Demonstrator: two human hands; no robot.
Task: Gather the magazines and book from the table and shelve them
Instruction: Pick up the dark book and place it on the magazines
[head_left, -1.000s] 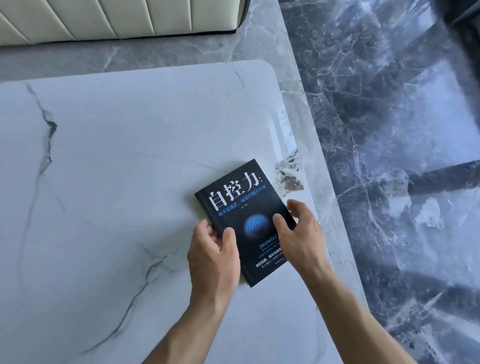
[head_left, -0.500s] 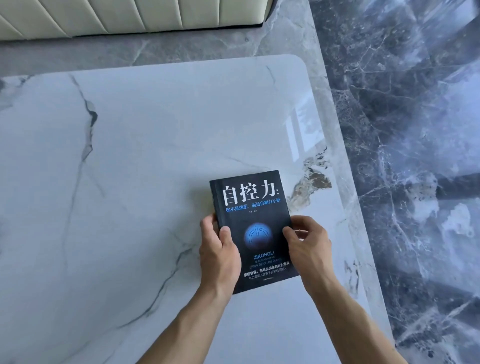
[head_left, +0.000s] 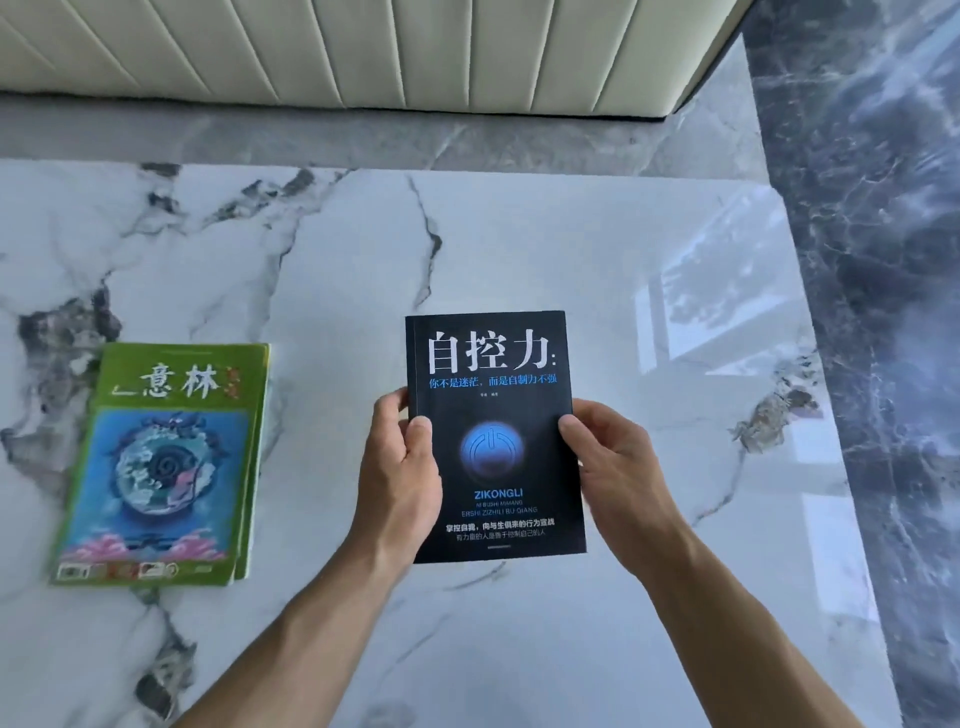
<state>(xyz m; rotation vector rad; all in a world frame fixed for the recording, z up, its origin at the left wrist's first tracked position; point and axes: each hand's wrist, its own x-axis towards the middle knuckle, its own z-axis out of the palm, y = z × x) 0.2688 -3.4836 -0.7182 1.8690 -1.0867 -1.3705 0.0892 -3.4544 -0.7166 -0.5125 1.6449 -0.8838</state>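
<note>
Marble table (head_left: 519, 249), green magazines (head_left: 166, 462) well left of hand-held book (head_left: 493, 436).

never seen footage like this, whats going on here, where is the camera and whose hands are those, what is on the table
There is no machine here: a person wears a wide-angle camera on the head, looking forward and down, so the two bare arms coming in from the bottom are their own. The left hand and right hand grip a black book by its side edges, cover facing up. Whether it is lifted off the white marble table cannot be told for sure. To the left on the table lies a small stack of green magazines. Beyond the table stands a cream ribbed piece of furniture; dark marble floor is on the right.
</note>
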